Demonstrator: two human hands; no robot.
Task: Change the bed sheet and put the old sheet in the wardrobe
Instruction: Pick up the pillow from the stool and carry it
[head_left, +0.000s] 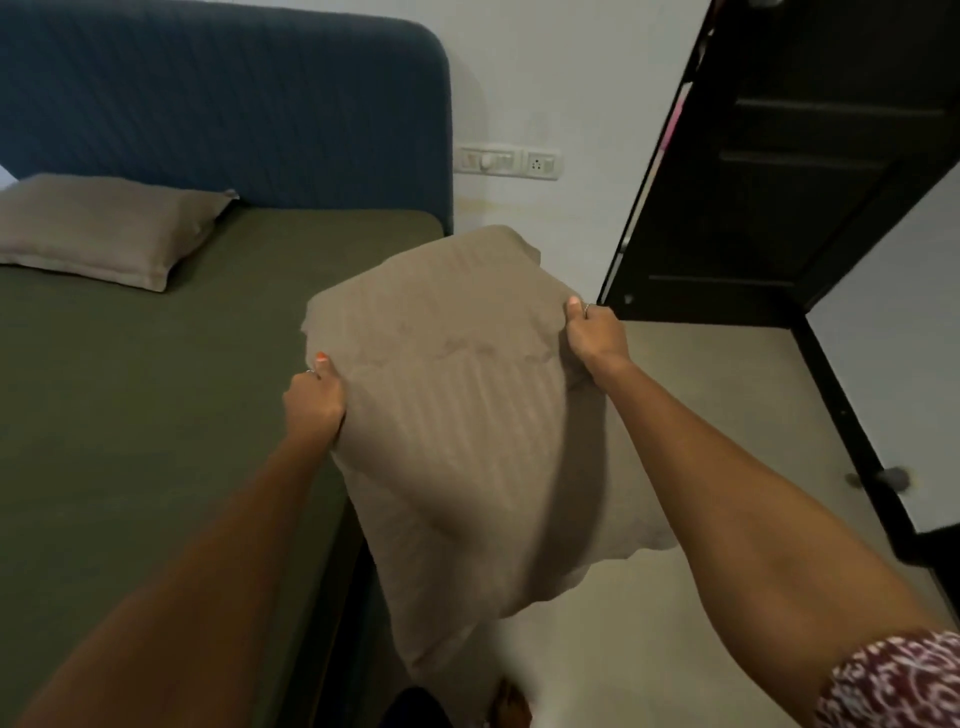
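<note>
Head view, one entry: pillow held in the air off the right side of the bed, over the floor, its near left part overlapping the mattress edge. Long axis ran from the far top corners down toward the person's feet; the lower end hung free and was blurred.

Left hand: fingers curled round the pillow's left edge, thumb on top, gripping the cloth. Right hand: gripping the upper right edge in the same way, thumb on the face of the pillow. Both hands clenched on it; neither free. The two sat at roughly equal reach, the right slightly farther out.

Sheet, dark olive: lay flat and smooth across the mattress, tucked at the visible edge. Whether it was the new sheet or the old one could not be told from this view.

Second pillow: flat on the sheet at the far left, against the headboard.

Bare spot by the headboard lay ahead and left of the held pillow, nearer the left hand; a likely place to set it, by my judgement.

Wardrobe: dark, door open, ahead to the right, well apart from the hands. No folded sheet was visible.
</note>
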